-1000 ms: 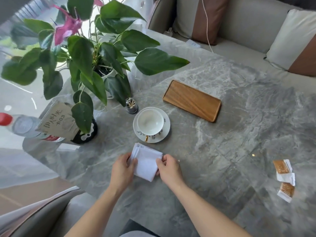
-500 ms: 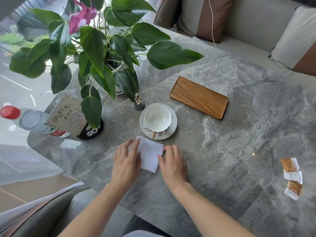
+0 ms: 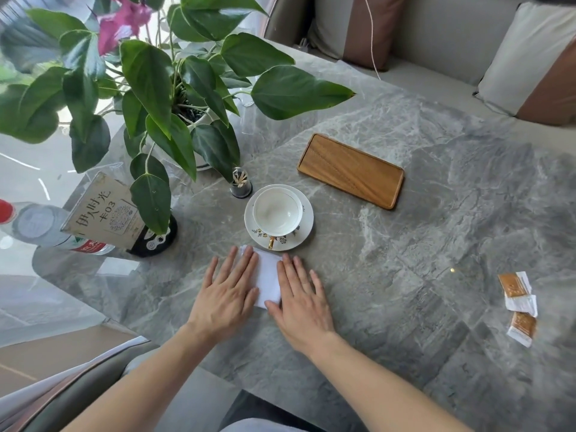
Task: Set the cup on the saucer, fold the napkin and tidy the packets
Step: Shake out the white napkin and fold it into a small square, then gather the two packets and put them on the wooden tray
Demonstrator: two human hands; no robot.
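Both hands lie flat with fingers spread, gripping nothing: the left hand (image 3: 229,294) presses on the left part of the folded napkin (image 3: 268,283) and the right hand (image 3: 300,302) rests along its right edge, thumb tucked at the near corner. Only a narrow white strip of napkin shows between them, its long axis running away from the person toward the cup. Just beyond the fingertips, the cup (image 3: 277,212) already sits upright on the saucer (image 3: 306,224), gold handle pointing back at the napkin, so that step looks done and the fold seems to be getting its final pressing. The packets (image 3: 519,307) lie in a loose group well off to the right on the counter (image 3: 405,260), with the right hand clearly the nearer one; reaching them means a sideways sweep, not a forward one. Farther back, a wooden tray (image 3: 350,170) sits empty beyond the saucer, a likely home for the packets.
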